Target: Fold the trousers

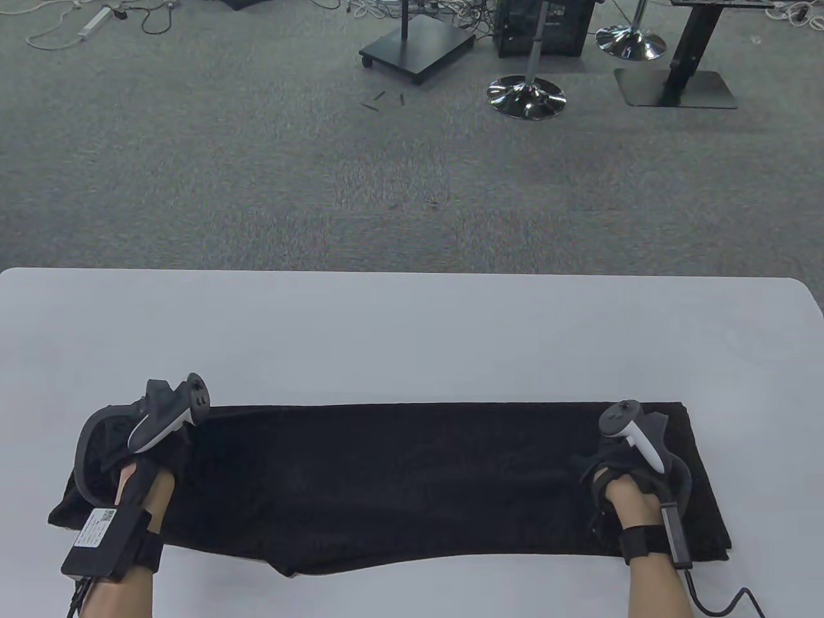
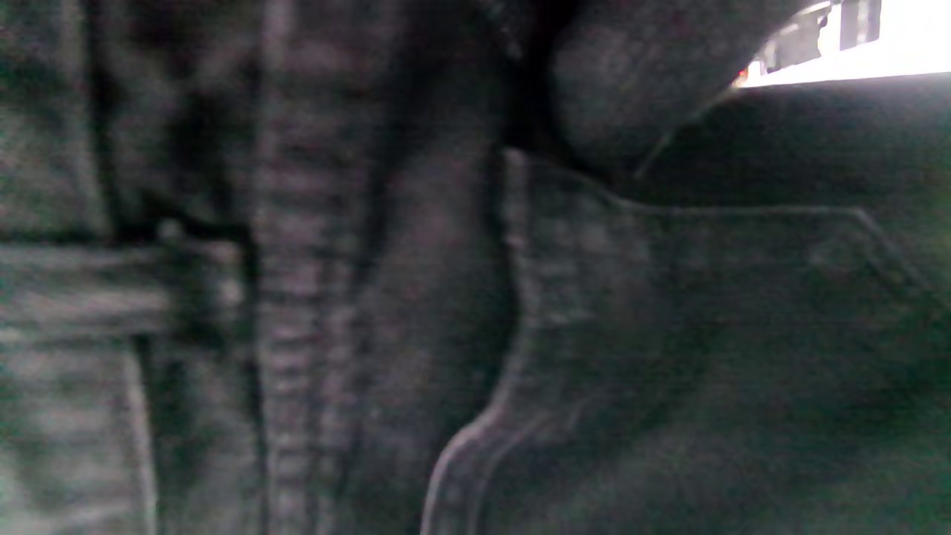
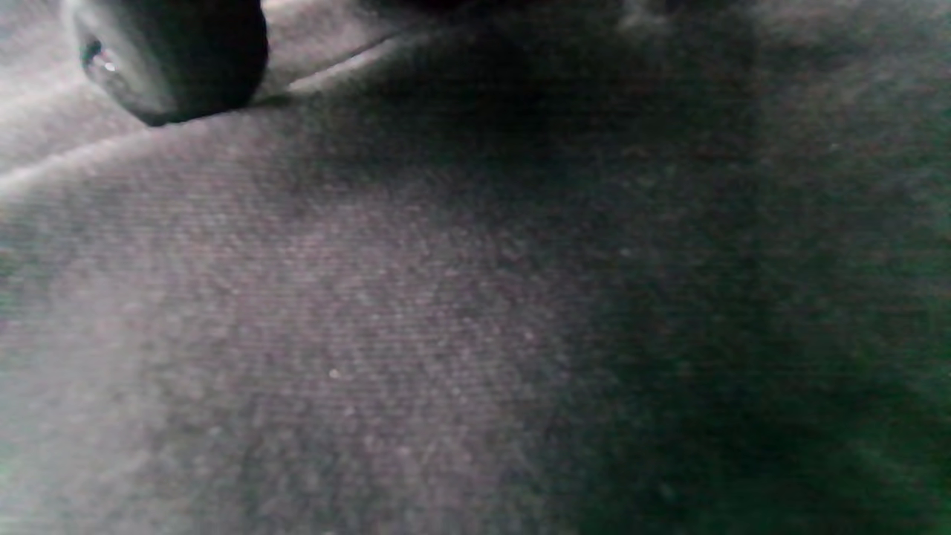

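Note:
Black trousers [image 1: 399,476] lie flat and lengthwise across the near part of the white table [image 1: 412,335], with the waist end at the left and the leg ends at the right. My left hand [image 1: 151,450] rests on the waist end. My right hand [image 1: 618,463] rests on the leg end. The black gloves blend with the cloth, so I cannot see whether either hand grips it. The left wrist view shows the waistband and a pocket seam [image 2: 520,334] close up. The right wrist view shows plain cloth [image 3: 446,334] with one fingertip [image 3: 178,59] touching it.
The far half of the table is bare white surface. Beyond its far edge is grey carpet with stand bases [image 1: 417,45] and chair feet [image 1: 526,96]. A cable [image 1: 727,602] trails from my right wrist over the near right of the table.

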A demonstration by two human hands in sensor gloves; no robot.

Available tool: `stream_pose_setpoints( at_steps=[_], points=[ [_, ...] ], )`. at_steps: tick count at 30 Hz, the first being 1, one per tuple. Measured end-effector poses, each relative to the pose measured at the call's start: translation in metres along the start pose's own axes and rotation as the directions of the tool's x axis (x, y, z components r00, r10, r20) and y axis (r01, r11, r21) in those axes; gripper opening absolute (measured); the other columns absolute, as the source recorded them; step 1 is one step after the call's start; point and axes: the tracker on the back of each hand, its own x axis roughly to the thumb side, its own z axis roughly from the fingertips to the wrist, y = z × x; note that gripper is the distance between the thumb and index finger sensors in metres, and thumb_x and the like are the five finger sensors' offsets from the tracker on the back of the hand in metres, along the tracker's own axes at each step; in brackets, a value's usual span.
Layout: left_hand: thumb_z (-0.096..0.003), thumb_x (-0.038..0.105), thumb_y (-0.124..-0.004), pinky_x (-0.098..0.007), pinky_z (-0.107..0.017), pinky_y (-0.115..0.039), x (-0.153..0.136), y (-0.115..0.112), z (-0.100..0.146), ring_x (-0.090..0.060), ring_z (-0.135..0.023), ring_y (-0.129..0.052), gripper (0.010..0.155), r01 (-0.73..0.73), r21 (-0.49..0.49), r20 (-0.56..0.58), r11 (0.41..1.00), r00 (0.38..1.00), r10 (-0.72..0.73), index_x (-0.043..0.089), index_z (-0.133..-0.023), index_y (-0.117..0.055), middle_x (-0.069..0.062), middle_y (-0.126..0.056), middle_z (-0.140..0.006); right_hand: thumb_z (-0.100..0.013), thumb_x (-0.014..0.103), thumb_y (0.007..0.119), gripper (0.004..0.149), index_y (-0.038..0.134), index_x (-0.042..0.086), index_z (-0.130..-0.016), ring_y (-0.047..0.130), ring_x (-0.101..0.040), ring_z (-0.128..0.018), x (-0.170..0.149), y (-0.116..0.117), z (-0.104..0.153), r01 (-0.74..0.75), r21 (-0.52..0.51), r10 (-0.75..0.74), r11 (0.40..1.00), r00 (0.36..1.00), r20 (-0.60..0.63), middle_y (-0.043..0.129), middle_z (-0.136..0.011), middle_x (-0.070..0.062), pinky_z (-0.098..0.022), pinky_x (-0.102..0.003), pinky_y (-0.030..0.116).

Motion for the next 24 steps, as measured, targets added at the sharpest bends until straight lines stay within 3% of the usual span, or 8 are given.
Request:
stream_pose_setpoints(
  at_steps=[3, 5, 8, 10, 16, 24],
  points=[
    [-0.0548, 0.038, -0.082, -0.057, -0.081, -0.059, -0.008, 0.017, -0.006, -0.022, -0.105, -0.084, 0.045, -0.034, 0.109, 0.003, 0.993, 0.999, 0.034, 0.037, -0.100, -0.079, 0.011, -0.084, -0.104, -0.045, 0.062, 0.071, 0.084, 0.022, 0.027, -0.104, 0.011, -0.043, -0.107, 0.000, 0.001, 0.000, 0.001, -0.001, -0.001, 1.000, 1.000, 0.003, 0.008, -0.113, -0.007, -0.077, -0.066, 0.031],
    [-0.0548, 0.039, -0.082, -0.057, -0.081, -0.058, -0.012, 0.014, -0.011, -0.022, -0.105, -0.083, 0.045, -0.096, 0.148, 0.010, 0.984, 0.995, 0.096, 0.037, -0.100, -0.079, 0.011, -0.083, -0.104, -0.045, 0.062, 0.071, 0.084, 0.022, 0.028, -0.104, 0.011, -0.042, -0.107, 0.000, 0.001, 0.000, 0.000, -0.001, 0.000, 1.000, 1.000, 0.004, 0.008, -0.113, -0.007, -0.077, -0.066, 0.031],
    [-0.0562, 0.038, -0.078, -0.057, -0.081, -0.057, -0.011, -0.008, -0.021, -0.021, -0.109, -0.077, 0.047, -0.172, 0.122, 0.016, 0.978, 0.985, 0.171, 0.037, -0.103, -0.074, 0.011, -0.078, -0.108, -0.045, 0.062, 0.071, 0.084, 0.021, 0.028, -0.104, 0.010, -0.042, -0.107, 0.000, 0.002, 0.000, 0.002, 0.000, -0.002, 1.000, 1.000, 0.006, 0.007, -0.113, -0.007, -0.077, -0.066, 0.030],
    [-0.0557, 0.043, -0.076, -0.058, -0.083, -0.052, -0.009, -0.022, -0.026, -0.021, -0.115, -0.064, 0.056, -0.192, 0.080, 0.013, 0.978, 0.981, 0.191, 0.039, -0.110, -0.061, 0.012, -0.065, -0.115, -0.045, 0.062, 0.070, 0.084, 0.021, 0.028, -0.104, 0.010, -0.042, -0.107, -0.001, 0.002, 0.001, 0.002, -0.002, -0.002, 1.000, 1.000, 0.007, 0.007, -0.113, -0.007, -0.077, -0.066, 0.030],
    [-0.0542, 0.051, -0.075, -0.058, -0.082, -0.052, 0.006, -0.048, -0.025, -0.024, -0.116, -0.061, 0.061, -0.292, -0.005, 0.070, 0.957, 0.954, 0.291, 0.039, -0.111, -0.058, 0.011, -0.061, -0.116, -0.045, 0.062, 0.070, 0.084, 0.021, 0.028, -0.104, 0.010, -0.042, -0.107, -0.001, 0.002, 0.001, 0.003, -0.001, -0.003, 1.000, 1.000, 0.007, 0.007, -0.113, -0.007, -0.077, -0.066, 0.030],
    [-0.0525, 0.063, -0.070, -0.061, -0.082, -0.048, 0.065, -0.054, 0.014, -0.027, -0.119, -0.048, 0.070, -0.293, -0.091, 0.309, 0.952, 0.900, 0.307, 0.040, -0.115, -0.048, 0.012, -0.047, -0.121, -0.045, 0.062, 0.070, 0.084, 0.020, 0.029, -0.104, 0.008, -0.041, -0.107, -0.002, 0.004, 0.001, 0.013, -0.005, -0.013, 1.000, 1.000, 0.009, 0.006, -0.113, -0.006, -0.077, -0.066, 0.028]
  ],
)
